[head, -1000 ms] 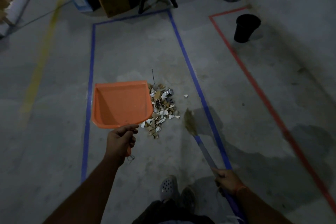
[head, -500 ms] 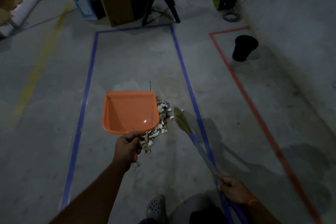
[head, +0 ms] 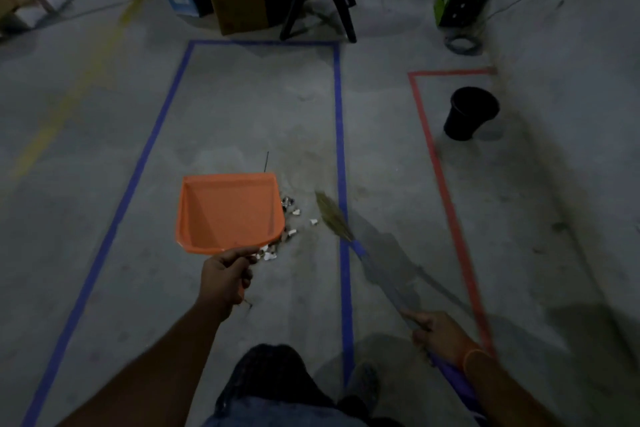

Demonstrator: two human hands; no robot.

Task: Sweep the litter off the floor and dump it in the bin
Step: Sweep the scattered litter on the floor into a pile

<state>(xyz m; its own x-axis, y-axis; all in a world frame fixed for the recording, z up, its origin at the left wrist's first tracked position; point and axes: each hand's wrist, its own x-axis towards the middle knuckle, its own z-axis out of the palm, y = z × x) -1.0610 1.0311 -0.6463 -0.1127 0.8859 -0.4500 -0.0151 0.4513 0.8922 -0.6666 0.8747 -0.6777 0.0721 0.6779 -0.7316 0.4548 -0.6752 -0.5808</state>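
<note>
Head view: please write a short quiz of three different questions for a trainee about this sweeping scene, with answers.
1. True or false: the orange dustpan already holds litter.
2. Which hand holds the broom?
3. The black bin stands inside: A) the blue tape outline, B) the red tape outline, C) the yellow line.

Key:
1. False; its inside looks bare, and the litter lies on the floor beside it.
2. The right hand; the left hand holds the dustpan.
3. B.
</note>
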